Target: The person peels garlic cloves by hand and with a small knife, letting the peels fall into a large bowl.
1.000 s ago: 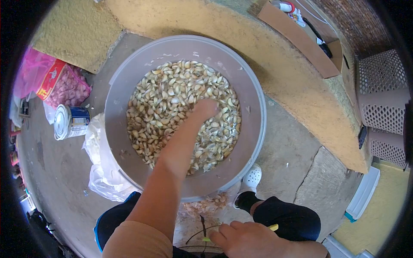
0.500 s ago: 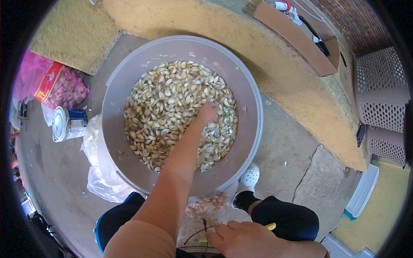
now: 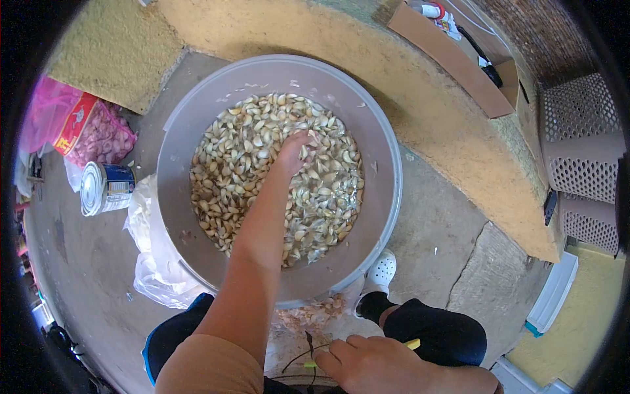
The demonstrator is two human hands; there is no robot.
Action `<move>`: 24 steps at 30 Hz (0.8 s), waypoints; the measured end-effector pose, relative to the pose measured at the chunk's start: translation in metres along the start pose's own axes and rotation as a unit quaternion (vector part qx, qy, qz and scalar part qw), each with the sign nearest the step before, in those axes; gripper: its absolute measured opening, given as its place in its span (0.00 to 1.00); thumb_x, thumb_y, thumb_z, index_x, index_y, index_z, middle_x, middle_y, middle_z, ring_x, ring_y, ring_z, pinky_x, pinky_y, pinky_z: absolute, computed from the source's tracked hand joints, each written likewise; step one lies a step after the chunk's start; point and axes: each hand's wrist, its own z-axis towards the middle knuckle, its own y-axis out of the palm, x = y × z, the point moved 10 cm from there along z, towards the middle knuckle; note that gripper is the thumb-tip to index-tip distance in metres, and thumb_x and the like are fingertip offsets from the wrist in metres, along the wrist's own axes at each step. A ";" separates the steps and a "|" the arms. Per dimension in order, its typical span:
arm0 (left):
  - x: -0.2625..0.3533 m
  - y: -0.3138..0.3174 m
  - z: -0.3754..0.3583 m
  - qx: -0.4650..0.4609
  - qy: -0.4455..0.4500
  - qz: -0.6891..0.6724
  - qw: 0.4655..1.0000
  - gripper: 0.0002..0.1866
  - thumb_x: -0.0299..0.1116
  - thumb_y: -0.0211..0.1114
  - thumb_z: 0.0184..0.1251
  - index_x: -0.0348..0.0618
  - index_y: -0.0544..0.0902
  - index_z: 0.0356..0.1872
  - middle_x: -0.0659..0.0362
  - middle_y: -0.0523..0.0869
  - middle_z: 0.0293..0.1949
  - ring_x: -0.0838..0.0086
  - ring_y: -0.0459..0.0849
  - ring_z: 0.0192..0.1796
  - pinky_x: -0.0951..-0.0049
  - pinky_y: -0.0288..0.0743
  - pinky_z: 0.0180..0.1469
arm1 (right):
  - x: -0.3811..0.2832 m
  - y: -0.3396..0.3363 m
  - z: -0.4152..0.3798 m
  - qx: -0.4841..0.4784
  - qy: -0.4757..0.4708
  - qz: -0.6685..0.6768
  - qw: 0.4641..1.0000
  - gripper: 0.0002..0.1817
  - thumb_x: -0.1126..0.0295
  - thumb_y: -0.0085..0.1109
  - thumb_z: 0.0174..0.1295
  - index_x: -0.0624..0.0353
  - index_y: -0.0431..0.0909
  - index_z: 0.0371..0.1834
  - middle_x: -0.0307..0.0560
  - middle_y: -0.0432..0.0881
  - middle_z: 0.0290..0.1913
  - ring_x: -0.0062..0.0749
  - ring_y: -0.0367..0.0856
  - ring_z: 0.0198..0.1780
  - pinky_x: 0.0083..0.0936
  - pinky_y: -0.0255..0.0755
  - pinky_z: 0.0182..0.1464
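Observation:
A big grey-brown tub (image 3: 172, 197) holds a mass of garlic cloves (image 3: 262, 157) in water. My left hand (image 3: 293, 152) reaches into it, near the middle of the heap, fingers curled around a few cloves. Low in the view, my right hand (image 3: 367, 361) rests by my right knee, closed on a thin tool of which only a yellow end (image 3: 413, 344) sticks out. The rest of that tool is hidden, so its kind does not show.
Left of the tub are a can (image 3: 105, 188), a pink net bag of garlic (image 3: 102, 134) and a clear plastic bag (image 3: 161, 272). Behind runs a yellow ledge (image 3: 446, 138) bearing a cardboard box (image 3: 453, 59). Perforated crates (image 3: 581, 164) stand right. Peelings (image 3: 312, 313) lie below the tub.
My left hand has moved left and slightly away from me across the cloves, lifting a little, and cloves now show in its fingers. My right hand has stayed in place.

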 end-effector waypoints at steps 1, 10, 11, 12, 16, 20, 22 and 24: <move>-0.001 -0.002 0.000 0.003 0.000 0.007 1.000 0.09 0.31 0.57 0.53 0.45 0.74 0.36 0.64 0.76 0.32 0.75 0.76 0.31 0.76 0.59 0.23 | 0.000 0.000 0.001 -0.002 0.001 0.001 1.000 0.06 0.72 0.46 0.47 0.59 0.69 0.29 0.43 0.73 0.26 0.32 0.76 0.31 0.24 0.70 0.30; 0.016 -0.006 -0.007 0.071 0.009 0.381 0.922 0.16 0.42 0.60 0.55 0.41 0.78 0.38 0.55 0.78 0.37 0.71 0.80 0.36 0.68 0.68 0.30 | -0.001 0.002 0.003 -0.008 0.001 0.003 1.000 0.06 0.72 0.46 0.48 0.59 0.69 0.29 0.44 0.73 0.26 0.32 0.76 0.31 0.24 0.70 0.31; 0.023 -0.006 -0.008 0.087 0.019 0.497 0.863 0.17 0.44 0.59 0.55 0.39 0.79 0.37 0.54 0.79 0.37 0.69 0.80 0.36 0.67 0.70 0.32 | -0.001 0.001 0.004 -0.009 0.000 0.006 1.000 0.06 0.72 0.46 0.48 0.59 0.69 0.29 0.44 0.73 0.26 0.32 0.76 0.31 0.24 0.70 0.31; 0.030 -0.011 -0.006 0.115 0.068 0.534 0.835 0.17 0.44 0.60 0.54 0.40 0.79 0.37 0.53 0.79 0.38 0.67 0.80 0.37 0.66 0.71 0.34 | -0.001 0.001 0.004 -0.010 0.000 0.010 1.000 0.06 0.72 0.46 0.48 0.60 0.69 0.29 0.44 0.73 0.26 0.32 0.76 0.32 0.24 0.70 0.31; 0.030 -0.042 0.003 0.147 0.055 0.650 0.744 0.18 0.43 0.62 0.49 0.44 0.80 0.39 0.52 0.79 0.41 0.61 0.79 0.42 0.64 0.71 0.42 | -0.001 -0.002 0.004 0.004 -0.009 0.020 1.000 0.06 0.72 0.46 0.48 0.60 0.69 0.30 0.44 0.73 0.26 0.32 0.76 0.32 0.24 0.70 0.31; 0.004 -0.067 0.012 0.049 -0.040 0.739 0.671 0.25 0.41 0.66 0.40 0.46 0.77 0.45 0.51 0.78 0.44 0.59 0.77 0.46 0.65 0.70 0.47 | 0.000 0.000 0.004 -0.011 -0.003 0.016 1.000 0.07 0.72 0.46 0.48 0.60 0.69 0.30 0.43 0.72 0.26 0.31 0.75 0.32 0.24 0.69 0.32; 0.001 -0.060 0.004 0.026 -0.018 0.746 0.665 0.32 0.42 0.69 0.35 0.44 0.74 0.48 0.49 0.77 0.46 0.58 0.77 0.47 0.66 0.70 0.49 | 0.000 -0.001 0.004 -0.005 -0.003 0.017 1.000 0.07 0.72 0.46 0.48 0.59 0.69 0.30 0.42 0.72 0.25 0.31 0.75 0.31 0.23 0.69 0.32; -0.006 -0.059 -0.002 0.015 -0.023 0.728 0.685 0.38 0.42 0.71 0.31 0.41 0.70 0.51 0.48 0.76 0.47 0.58 0.76 0.48 0.67 0.69 0.50 | 0.000 0.000 0.005 -0.010 -0.003 0.006 1.000 0.07 0.72 0.46 0.48 0.59 0.69 0.30 0.42 0.72 0.25 0.30 0.75 0.32 0.23 0.69 0.32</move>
